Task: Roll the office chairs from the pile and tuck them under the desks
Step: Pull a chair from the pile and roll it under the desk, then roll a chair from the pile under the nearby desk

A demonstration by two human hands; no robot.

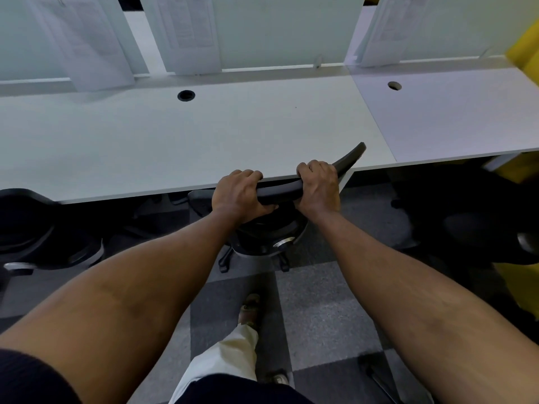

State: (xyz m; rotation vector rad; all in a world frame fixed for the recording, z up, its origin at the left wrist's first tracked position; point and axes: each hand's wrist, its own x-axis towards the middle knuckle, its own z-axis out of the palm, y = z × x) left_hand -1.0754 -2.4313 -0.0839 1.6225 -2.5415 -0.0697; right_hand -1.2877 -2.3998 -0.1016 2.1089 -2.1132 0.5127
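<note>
A black office chair (347, 160) stands against the front edge of the white desk (175, 135), its seat hidden under the desktop. Only the curved top rim of its backrest and part of its wheeled base (262, 243) show. My left hand (237, 195) grips the rim near its left end, fingers curled over the top. My right hand (318, 188) grips the same rim a little to the right. Both arms reach forward from the bottom of the view.
Another black chair (26, 225) sits under the desk at the left, and a dark chair (481, 223) at the right. A second desk (466, 118) adjoins on the right. Partition panels with papers (186, 30) stand behind. Grey checkered carpet (320, 316) and my leg lie below.
</note>
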